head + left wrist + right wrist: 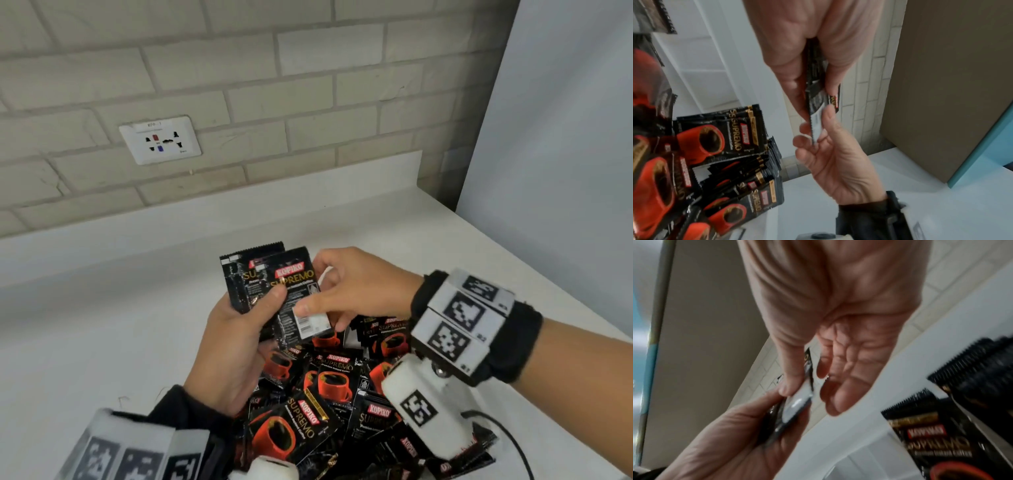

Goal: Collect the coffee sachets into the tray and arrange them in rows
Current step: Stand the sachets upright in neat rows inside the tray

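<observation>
Black Kopiko coffee sachets with red cups lie in a loose pile (329,387) near the counter's front edge, also seen in the left wrist view as the pile (719,142). My left hand (270,298) grips a small upright stack of sachets (239,274) above the pile, thumb on the front. My right hand (329,294) pinches the front sachet (294,291) of that stack by its lower right corner. In the right wrist view the right hand (807,386) holds that sachet (797,400) edge-on. A white ridged surface (701,56) behind the pile may be the tray.
The white counter (102,325) runs back to a brick wall with a wall socket (160,139). A pale panel (565,137) stands at the right. A black cable (513,442) trails by the right wrist.
</observation>
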Demonstrator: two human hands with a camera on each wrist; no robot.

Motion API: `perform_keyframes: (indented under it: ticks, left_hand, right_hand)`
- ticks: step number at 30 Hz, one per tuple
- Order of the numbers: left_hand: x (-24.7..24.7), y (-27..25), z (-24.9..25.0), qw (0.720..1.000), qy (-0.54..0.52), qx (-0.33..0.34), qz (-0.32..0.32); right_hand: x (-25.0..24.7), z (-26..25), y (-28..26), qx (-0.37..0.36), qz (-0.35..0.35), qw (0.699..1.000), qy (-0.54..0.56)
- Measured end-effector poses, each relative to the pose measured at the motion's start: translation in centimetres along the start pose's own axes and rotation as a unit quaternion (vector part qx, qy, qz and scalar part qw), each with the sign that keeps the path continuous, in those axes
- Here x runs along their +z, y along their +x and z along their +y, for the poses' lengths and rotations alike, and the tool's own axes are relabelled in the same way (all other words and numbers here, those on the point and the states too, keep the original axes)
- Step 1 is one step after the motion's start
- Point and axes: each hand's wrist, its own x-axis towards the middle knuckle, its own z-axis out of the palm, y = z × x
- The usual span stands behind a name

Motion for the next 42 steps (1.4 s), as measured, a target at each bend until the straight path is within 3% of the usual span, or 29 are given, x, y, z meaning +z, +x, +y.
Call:
perform_keyframes:
  ticks: [5, 8, 10, 15, 22, 25, 29, 33, 39, 42]
  left_hand:
    - [0.9, -0.5, -0.6, 0.999, -0.041, -0.009, 0.007]
    - [1.1, -0.7, -0.4, 0.994, -0.108, -0.029, 0.015]
    - [1.3, -0.8, -0.4, 0.994, -0.107, -0.033, 0.014]
    - [2.5, -1.8, -0.6, 0.999, 0.021, 0.020, -0.020]
    - [2.5, -1.9, -0.8, 0.997, 0.040, 0.058, -0.010]
    - [2.1, -1.6, -0.9, 0.996, 0.038, 0.075, 0.010]
    - [2.6, -1.8, -1.1, 0.988, 0.115, 0.105, 0.011]
    - [3.7, -2.3, -1.6, 0.989, 0.108, 0.082, -0.054]
    - [1.9, -1.6, -1.5, 0.997, 0.059, 0.039, -0.036]
    - [1.4, -1.4, -1.4, 0.996, 0.069, 0.049, -0.029]
  right_hand:
    - [-0.6, 1.3, -1.5, 0.001, 0.060, 0.990, 0.128]
    - [-2.0, 1.8, -2.4, -0.013, 0.124, 0.963, 0.240]
    - [-2.4, 2.0, -3.0, -0.014, 0.120, 0.956, 0.268]
    - [-1.0, 2.2, -3.5, -0.001, 0.035, 0.977, 0.212]
    - [-0.2, 2.8, -3.3, 0.014, 0.077, 0.973, 0.218]
    - [-0.7, 2.6, -3.3, 0.020, 0.126, 0.962, 0.243]
    - [-0.8, 2.2, -3.4, -0.027, 0.203, 0.975, 0.085]
    - [1.2, 1.4, -3.5, -0.096, 0.142, 0.985, -0.013]
    - [0.7, 1.5, -3.8, -0.093, -0.018, 0.995, 0.001]
    - [-0.5, 1.4, -3.7, -0.118, 0.074, 0.990, 0.031]
